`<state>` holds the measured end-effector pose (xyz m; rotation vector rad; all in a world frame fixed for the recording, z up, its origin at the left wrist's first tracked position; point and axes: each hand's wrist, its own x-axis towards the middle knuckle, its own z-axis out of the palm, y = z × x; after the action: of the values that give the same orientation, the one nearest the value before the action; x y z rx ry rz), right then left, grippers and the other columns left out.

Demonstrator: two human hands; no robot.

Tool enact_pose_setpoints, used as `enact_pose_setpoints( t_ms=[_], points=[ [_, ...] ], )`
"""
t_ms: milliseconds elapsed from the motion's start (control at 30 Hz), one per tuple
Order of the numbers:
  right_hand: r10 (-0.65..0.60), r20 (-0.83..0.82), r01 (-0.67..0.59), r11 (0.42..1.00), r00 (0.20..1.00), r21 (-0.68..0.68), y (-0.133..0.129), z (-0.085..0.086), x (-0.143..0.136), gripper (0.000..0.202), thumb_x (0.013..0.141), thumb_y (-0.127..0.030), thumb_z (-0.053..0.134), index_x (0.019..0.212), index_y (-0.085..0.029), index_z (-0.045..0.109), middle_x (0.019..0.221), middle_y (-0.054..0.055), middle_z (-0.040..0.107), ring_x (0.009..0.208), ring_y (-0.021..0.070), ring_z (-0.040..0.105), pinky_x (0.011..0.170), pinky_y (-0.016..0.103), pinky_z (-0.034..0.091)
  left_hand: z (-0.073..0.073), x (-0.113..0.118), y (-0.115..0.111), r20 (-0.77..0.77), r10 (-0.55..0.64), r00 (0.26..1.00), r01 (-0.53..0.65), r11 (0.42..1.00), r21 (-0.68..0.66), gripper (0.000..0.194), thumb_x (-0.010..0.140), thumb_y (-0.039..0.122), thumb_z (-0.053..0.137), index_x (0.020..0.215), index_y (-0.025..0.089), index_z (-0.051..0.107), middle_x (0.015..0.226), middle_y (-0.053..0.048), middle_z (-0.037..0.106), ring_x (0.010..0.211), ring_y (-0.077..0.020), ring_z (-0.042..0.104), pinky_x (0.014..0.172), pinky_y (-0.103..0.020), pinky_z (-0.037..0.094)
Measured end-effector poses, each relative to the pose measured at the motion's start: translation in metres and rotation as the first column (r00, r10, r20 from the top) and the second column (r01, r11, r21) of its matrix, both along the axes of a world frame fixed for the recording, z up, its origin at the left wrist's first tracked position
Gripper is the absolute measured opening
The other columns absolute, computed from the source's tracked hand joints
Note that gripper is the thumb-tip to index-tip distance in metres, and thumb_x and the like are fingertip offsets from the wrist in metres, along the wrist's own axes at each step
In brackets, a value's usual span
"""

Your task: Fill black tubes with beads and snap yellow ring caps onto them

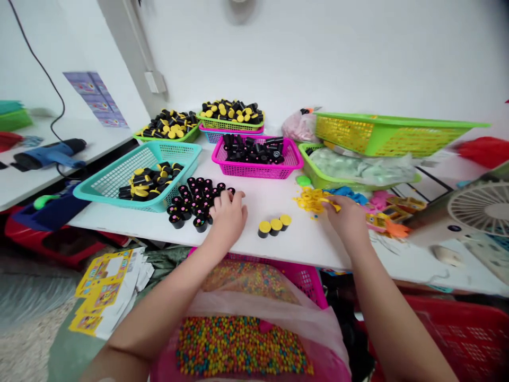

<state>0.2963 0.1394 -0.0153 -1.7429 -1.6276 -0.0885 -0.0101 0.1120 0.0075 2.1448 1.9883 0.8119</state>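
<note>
My left hand [228, 217] is curled at the right side of a cluster of small black containers [194, 199]. Its fingers close around one of them, mostly hidden by the hand. Pink and other coloured bits show inside these containers. At the right, my right hand [350, 220] pinches a yellow cap at the edge of a loose pile of yellow caps [310, 199]. Between the hands, three black containers with yellow caps [275, 226] stand upright in a slanting row.
A turquoise basket [95, 183] and a green basket [139, 137] hold capped containers. Black containers fill a magenta basket [254, 171]. Colourful beads [238, 345] lie in a plastic-lined tub below the table edge. A fan [483, 209] and a stacked green basket [358, 119] stand right.
</note>
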Motion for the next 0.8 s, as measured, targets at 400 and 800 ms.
enact_pose_setpoints(
  t_ms=[400, 800],
  points=[
    [0.221, -0.111, -0.21, 0.973, 0.969, 0.098, -0.047, 0.04, -0.065, 0.027, 0.087, -0.027, 0.052, 0.102, -0.021, 0.073, 0.103, 0.01, 0.075, 0.087, 0.0247, 0.07, 0.079, 0.039, 0.056, 0.009, -0.003, 0.035, -0.363, 0.047, 0.931, -0.041, 0.999, 0.025, 0.03, 0.092, 0.013, 0.043, 0.104, 0.016, 0.07, 0.126, -0.02, 0.052, 0.113, -0.0393, 0.048, 0.084, -0.051, 0.043],
    [0.529, -0.598, -0.644, 0.765, 0.602, 0.029, -0.102, 0.061, -0.134, 0.03, 0.094, -0.026, 0.048, 0.113, -0.025, 0.071, 0.083, 0.002, 0.065, 0.06, 0.0113, 0.059, 0.062, 0.029, 0.052, 0.046, -0.012, -0.05, 0.153, -0.456, 0.877, 0.477, 0.865, -0.154, 0.034, 0.084, 0.02, 0.061, 0.113, 0.021, 0.042, 0.098, -0.005, 0.071, 0.08, -0.0182, 0.066, 0.077, -0.032, 0.05]
  ],
)
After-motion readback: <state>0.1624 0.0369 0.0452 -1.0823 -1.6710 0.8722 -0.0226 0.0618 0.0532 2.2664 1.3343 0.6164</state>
